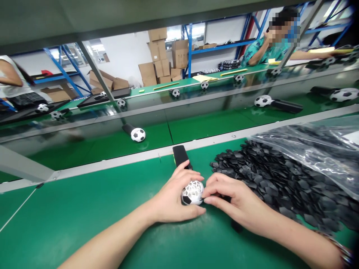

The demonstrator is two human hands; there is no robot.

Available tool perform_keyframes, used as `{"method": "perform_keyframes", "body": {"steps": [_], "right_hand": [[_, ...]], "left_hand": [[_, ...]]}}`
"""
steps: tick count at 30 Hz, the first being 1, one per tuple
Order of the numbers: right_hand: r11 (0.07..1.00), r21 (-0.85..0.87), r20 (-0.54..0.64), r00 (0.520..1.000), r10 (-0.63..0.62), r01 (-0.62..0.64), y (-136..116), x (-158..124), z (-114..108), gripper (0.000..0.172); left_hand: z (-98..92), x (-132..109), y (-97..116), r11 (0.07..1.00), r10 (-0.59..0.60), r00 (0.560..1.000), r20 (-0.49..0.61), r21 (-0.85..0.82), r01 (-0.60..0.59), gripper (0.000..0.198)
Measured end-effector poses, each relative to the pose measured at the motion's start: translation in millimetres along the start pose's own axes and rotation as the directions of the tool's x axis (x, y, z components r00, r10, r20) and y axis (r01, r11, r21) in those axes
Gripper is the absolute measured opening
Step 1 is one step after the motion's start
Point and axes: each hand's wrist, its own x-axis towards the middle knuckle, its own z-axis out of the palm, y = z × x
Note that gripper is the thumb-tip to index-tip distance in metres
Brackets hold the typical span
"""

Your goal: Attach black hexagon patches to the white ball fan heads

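Note:
A white soccer-ball-shaped head (193,191) with open lattice on top and a black patch on its near side lies on the green worktop. Its black handle (181,155) points away from me. My left hand (176,196) curls round the ball from the left, fingers over the far side and thumb along the near side. At the ball's right edge, my right hand (232,198) is closed in a pinch, with a small dark piece at the fingertips, mostly hidden. More black shows beneath its curled fingers. Beside it spreads a heap of flat black plastic pieces (269,175).
A clear plastic bag (314,149) lies over the heap's far side. Beyond a metal rail (146,154), a green conveyor (196,129) carries soccer-ball pieces with black handles. A person (263,52) sits across at right; another person (14,80) stands far left. Cardboard boxes (161,56) stand behind.

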Motion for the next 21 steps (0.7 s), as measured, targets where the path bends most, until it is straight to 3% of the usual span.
{"method": "perform_keyframes", "body": {"steps": [9, 15, 21], "right_hand": [[0.992, 0.065, -0.037, 0.994, 0.107, -0.105, 4, 2, 6, 0.008], [0.984, 0.083, -0.031, 0.987, 0.159, -0.156, 3, 7, 7, 0.01], [0.972, 0.025, 0.021, 0.972, 0.234, -0.235, -2, 12, 3, 0.015]], "left_hand": [[10.8, 3, 4, 1.0, -0.007, 0.992, -0.128, -0.02, 0.004, 0.039], [13.2, 5, 7, 0.999, -0.036, 0.989, -0.145, -0.043, 0.03, 0.037], [10.9, 7, 5, 0.998, 0.038, 0.993, -0.109, -0.04, -0.042, 0.039]]}}
